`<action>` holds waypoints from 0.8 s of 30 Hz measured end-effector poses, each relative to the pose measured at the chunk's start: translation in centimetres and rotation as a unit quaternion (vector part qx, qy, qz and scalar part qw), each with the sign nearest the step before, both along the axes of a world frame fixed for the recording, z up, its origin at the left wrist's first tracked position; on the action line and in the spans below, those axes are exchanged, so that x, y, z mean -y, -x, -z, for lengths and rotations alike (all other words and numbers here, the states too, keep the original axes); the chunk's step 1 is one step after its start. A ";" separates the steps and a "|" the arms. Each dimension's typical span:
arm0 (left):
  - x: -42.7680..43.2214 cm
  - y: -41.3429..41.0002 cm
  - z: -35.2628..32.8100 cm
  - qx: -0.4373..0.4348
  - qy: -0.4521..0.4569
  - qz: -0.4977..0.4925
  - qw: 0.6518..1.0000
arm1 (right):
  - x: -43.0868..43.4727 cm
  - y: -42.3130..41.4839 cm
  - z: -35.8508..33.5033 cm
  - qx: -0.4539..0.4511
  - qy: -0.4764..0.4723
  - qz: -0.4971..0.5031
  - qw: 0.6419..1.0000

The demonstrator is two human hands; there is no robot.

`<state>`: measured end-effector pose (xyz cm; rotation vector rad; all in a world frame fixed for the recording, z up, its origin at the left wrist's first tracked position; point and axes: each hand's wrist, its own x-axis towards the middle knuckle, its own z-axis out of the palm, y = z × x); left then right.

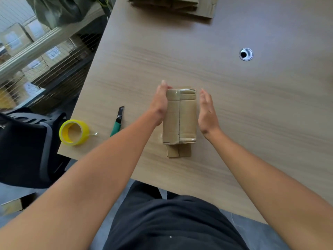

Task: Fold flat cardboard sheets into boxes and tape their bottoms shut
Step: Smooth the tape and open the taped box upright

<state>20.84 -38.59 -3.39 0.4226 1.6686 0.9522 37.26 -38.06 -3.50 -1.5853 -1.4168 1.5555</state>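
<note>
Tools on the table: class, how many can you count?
2. The yellow tape roll lies farthest left; the green-handled cutter lies between it and the box. Others may be hidden.

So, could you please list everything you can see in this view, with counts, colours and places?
cardboard box: one, brown, taped, table centre
tape roll: one, yellow, near left table corner
utility knife: one, green handle, between tape roll and box
flat cardboard sheets: one stack, brown, table's far edge
cable grommet: one, silver, table's right part
table: one, light wood grain
chair: one, black, left of table
shelving: one unit, holding labelled brown boxes, far left
left hand: grips box's left side
right hand: open, flat beside box's right side
</note>
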 end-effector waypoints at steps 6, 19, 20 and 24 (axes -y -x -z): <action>8.3 -1.1 -3.2 -0.236 -0.158 0.047 0.958 | 9.6 -3.6 -1.1 0.000 -0.039 -0.047 0.998; 11.6 -3.1 2.9 0.099 -0.156 -0.014 0.983 | 10.8 1.4 3.4 -0.106 0.000 0.109 0.988; 11.5 -2.8 3.0 0.122 -0.149 -0.006 0.981 | 10.8 1.5 3.5 -0.082 -0.004 0.106 0.991; 10.8 -0.6 1.2 0.023 -0.101 0.061 0.993 | 12.1 2.2 2.6 0.086 -0.114 0.196 0.970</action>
